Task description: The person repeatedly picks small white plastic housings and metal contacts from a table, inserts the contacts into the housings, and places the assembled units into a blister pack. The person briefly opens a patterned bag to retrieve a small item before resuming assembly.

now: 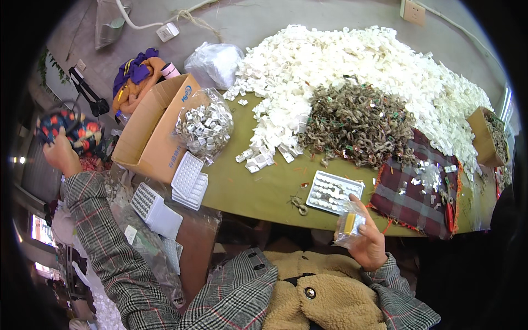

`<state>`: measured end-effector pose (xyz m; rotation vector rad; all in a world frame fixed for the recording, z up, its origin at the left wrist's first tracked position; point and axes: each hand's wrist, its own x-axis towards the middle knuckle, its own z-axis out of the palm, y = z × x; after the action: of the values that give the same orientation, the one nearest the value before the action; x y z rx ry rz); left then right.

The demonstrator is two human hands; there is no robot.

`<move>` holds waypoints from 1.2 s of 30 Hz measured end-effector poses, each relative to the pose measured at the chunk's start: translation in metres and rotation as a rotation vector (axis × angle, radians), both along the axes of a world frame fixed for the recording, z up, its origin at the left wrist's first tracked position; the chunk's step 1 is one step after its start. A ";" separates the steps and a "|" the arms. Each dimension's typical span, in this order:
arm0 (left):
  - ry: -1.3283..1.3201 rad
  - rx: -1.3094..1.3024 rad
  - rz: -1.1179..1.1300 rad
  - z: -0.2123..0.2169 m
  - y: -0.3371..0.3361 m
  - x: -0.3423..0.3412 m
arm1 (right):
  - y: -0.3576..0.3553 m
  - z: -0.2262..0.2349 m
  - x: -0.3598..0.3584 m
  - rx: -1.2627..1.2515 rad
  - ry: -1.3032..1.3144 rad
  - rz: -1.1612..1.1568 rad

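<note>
Held in right hand (368, 243), small clear plastic packet (348, 226); could slip onto white rectangular plastic tray (312, 191) if pinched loosely. Gripped in left hand (62, 155), dark floral fabric (83, 133).

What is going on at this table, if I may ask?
A person's right hand holds a small clear packet, with something yellow inside, by the near edge of a white tray. The left hand is out at a floral cloth, too blurred to tell its grip. On the table, beyond the tray, a brown heap lies against a bigger white heap.
</note>
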<state>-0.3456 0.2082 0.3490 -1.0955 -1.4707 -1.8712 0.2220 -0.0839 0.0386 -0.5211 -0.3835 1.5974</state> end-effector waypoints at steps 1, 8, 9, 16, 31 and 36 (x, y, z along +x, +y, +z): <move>-0.094 -0.014 -0.189 0.013 -0.008 0.019 | -0.002 0.001 0.000 -0.004 0.004 0.011; -0.017 -0.231 -0.938 -0.042 -0.098 0.187 | -0.012 0.001 0.005 0.022 0.019 -0.012; -0.073 -0.343 -0.887 -0.058 -0.110 0.210 | -0.012 0.001 0.007 0.008 0.052 0.006; -0.112 -0.722 -1.305 -0.146 -0.149 0.291 | -0.009 -0.001 0.004 -0.212 0.125 0.025; 0.285 -0.883 -1.319 -0.222 -0.155 0.286 | 0.082 0.096 0.009 0.155 -0.778 0.186; 0.052 -0.918 -1.367 -0.226 -0.157 0.285 | 0.143 0.125 0.019 0.229 -1.263 0.186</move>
<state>-0.0601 0.0514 0.1227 -3.1328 -1.7202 -1.7028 0.2408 0.0595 0.1639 -1.3071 -1.5623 1.1832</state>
